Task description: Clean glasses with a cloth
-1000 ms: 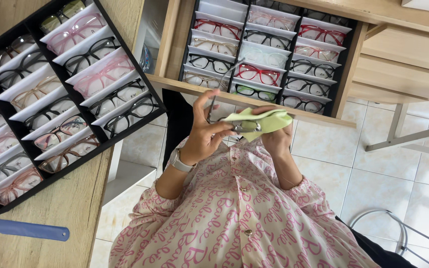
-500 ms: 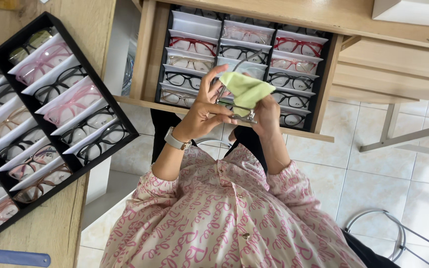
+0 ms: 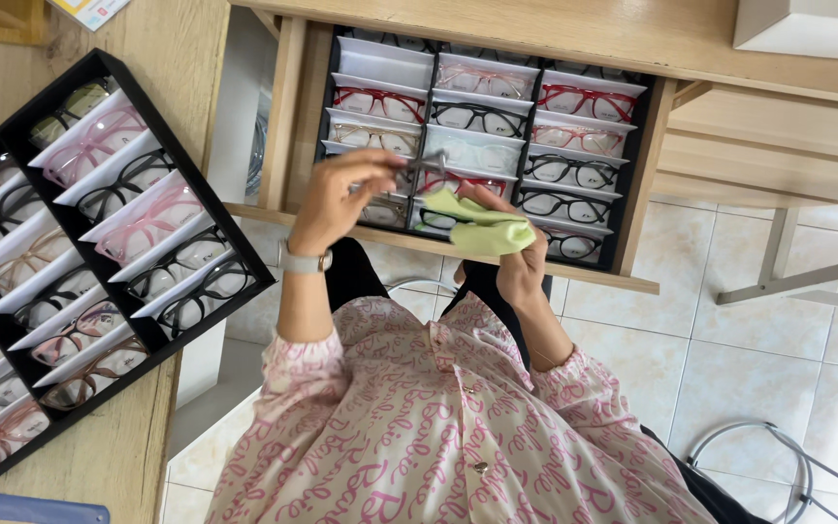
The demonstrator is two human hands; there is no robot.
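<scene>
The work in hand looks like cleaning a pair of glasses (image 3: 426, 167) and returning it to the open drawer tray (image 3: 638, 165): the left hand (image 3: 341, 199) is closed in a pinch on the frame, holding it just above the middle rows of the tray, while the right hand (image 3: 521, 262) is closed around a light green cloth (image 3: 482, 228), apart from the frame. I judge the wiping finished or paused, and the next move calls for lowering the frame squarely into a free white slot without knocking its neighbours. Half a second ago both hands were together with the cloth wrapped over the glasses; now they have parted, the left having carried the frame up and leftward. The second black tray (image 3: 244, 257) of glasses on the tabletop (image 3: 128, 456) lies as it did
</scene>
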